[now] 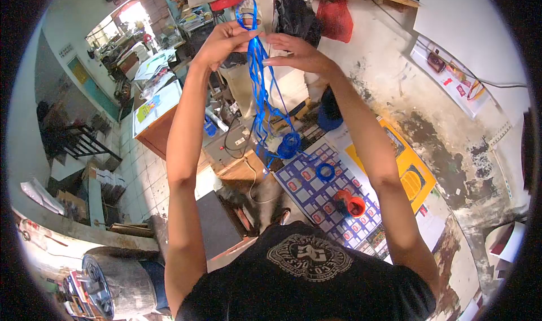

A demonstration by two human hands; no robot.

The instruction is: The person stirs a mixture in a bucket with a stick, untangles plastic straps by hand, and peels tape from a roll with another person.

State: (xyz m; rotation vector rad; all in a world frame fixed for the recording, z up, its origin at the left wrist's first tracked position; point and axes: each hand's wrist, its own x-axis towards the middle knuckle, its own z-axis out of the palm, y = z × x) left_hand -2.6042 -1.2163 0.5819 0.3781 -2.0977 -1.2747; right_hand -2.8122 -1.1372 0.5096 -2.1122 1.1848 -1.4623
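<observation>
A bunch of thin blue ribbon (258, 89) hangs in long loops in front of me, its top loop rising above my fingers. My left hand (226, 43) is closed around the upper part of the bunch, thumb and fingers pinching it. Just right of the strands, my right hand (299, 53) has its fingers stretched out and apart from the thumb, fingertips close to the ribbon. Lower down, the strands run to a tangled blue coil (289, 145) by the table's edge. A blue ring-shaped roll (325, 172) lies on the printed sheet.
Below my right arm are a printed blue sheet (305, 194), an orange-red container (354, 206) and a yellow panel (415, 177). Black (296, 16) and red (335, 19) plastic bags hang on the wall ahead. To the left stands a paper-covered desk (155, 126).
</observation>
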